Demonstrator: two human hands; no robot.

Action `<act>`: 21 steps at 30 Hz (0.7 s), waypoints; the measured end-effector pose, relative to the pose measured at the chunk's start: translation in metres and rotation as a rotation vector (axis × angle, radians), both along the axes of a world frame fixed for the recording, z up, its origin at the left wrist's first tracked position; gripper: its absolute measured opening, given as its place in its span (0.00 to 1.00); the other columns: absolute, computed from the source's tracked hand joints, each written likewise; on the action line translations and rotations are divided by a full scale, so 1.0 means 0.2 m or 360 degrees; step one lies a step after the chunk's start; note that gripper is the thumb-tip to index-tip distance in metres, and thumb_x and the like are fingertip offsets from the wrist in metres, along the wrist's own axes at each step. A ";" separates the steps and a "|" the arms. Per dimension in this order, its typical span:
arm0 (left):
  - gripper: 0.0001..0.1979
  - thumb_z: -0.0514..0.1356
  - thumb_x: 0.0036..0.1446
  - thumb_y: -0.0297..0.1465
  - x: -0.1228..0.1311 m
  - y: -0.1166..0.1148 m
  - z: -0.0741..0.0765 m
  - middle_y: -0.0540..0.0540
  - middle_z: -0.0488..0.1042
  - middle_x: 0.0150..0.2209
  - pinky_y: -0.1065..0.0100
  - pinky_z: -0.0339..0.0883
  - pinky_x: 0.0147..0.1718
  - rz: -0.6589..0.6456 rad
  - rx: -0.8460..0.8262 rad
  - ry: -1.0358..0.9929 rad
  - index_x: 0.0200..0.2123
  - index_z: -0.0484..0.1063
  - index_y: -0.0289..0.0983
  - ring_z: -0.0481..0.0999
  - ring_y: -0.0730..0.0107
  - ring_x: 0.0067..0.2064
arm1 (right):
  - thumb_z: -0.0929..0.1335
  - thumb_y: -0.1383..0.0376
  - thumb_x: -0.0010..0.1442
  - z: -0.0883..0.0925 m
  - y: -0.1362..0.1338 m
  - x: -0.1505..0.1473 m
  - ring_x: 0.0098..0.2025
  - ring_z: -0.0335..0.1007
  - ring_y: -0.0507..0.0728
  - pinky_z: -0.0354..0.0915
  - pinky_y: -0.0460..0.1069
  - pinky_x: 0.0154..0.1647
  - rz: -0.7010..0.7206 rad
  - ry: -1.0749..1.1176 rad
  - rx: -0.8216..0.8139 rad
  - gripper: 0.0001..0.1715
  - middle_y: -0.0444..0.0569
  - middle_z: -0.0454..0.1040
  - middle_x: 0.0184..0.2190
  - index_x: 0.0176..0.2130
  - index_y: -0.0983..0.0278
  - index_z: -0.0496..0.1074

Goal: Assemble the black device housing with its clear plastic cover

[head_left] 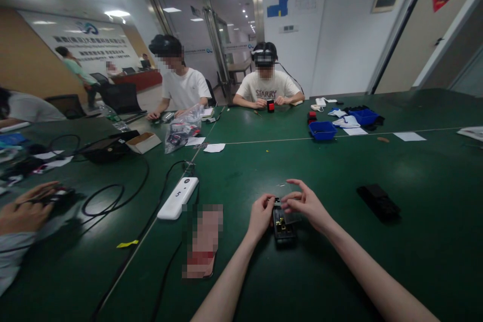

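My left hand [261, 217] is closed on the upper left side of a small black case [284, 236], which lies on the green table. The case is open-faced, with gold-coloured metal parts showing inside; its exact kind is unclear. My right hand [310, 206] is over the case's upper right, index finger stretched out and the other fingers bent. Those fingers appear to pinch a thin clear plastic piece [293, 218], faint and partly hidden by them. A black pouch-like object [378, 202] lies to the right, apart from both hands.
Left of my arms lie a phone-shaped pink object [206, 241], a white power bank [178, 198] and black cables [113, 206]. A co-worker's hand [28, 209] is at the far left. Across the green table [241, 171], two people sit near a blue tray [322, 131] and a plastic bag [183, 131].
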State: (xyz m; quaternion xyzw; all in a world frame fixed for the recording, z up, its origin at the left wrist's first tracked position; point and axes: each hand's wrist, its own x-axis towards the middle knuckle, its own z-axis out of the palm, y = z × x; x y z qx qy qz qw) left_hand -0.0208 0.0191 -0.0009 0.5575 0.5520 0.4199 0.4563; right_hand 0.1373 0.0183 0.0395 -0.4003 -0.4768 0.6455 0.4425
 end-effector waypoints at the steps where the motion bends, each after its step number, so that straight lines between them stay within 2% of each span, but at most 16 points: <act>1: 0.15 0.53 0.53 0.41 0.00 0.00 0.00 0.54 0.65 0.19 0.77 0.52 0.12 0.0004 0.0004 0.0002 0.33 0.69 0.34 0.61 0.79 0.14 | 0.70 0.66 0.44 -0.01 -0.01 -0.02 0.31 0.75 0.54 0.71 0.51 0.34 -0.0001 0.0060 -0.0006 0.34 0.42 0.74 0.30 0.49 0.61 0.55; 9: 0.16 0.55 0.51 0.42 -0.01 0.01 -0.03 0.54 0.65 0.18 0.76 0.52 0.14 -0.0012 0.0005 -0.0010 0.33 0.69 0.33 0.62 0.78 0.16 | 0.71 0.69 0.43 -0.06 -0.04 -0.07 0.29 0.74 0.52 0.70 0.49 0.31 0.0039 0.0163 -0.0033 0.31 0.37 0.70 0.29 0.42 0.58 0.52; 16: 0.15 0.55 0.51 0.41 0.00 0.01 -0.01 0.53 0.65 0.18 0.75 0.52 0.16 0.0024 0.0042 0.0031 0.32 0.70 0.33 0.62 0.77 0.17 | 0.71 0.68 0.44 -0.07 -0.05 -0.06 0.28 0.73 0.50 0.69 0.47 0.31 0.0105 0.0123 -0.0026 0.31 0.37 0.68 0.29 0.45 0.58 0.54; 21: 0.15 0.55 0.51 0.41 0.00 0.00 0.00 0.53 0.64 0.18 0.76 0.53 0.15 0.0016 0.0060 0.0029 0.31 0.70 0.33 0.62 0.78 0.17 | 0.71 0.69 0.45 -0.09 -0.05 -0.06 0.28 0.72 0.49 0.69 0.48 0.36 0.0133 0.0129 0.0025 0.31 0.38 0.67 0.29 0.46 0.59 0.56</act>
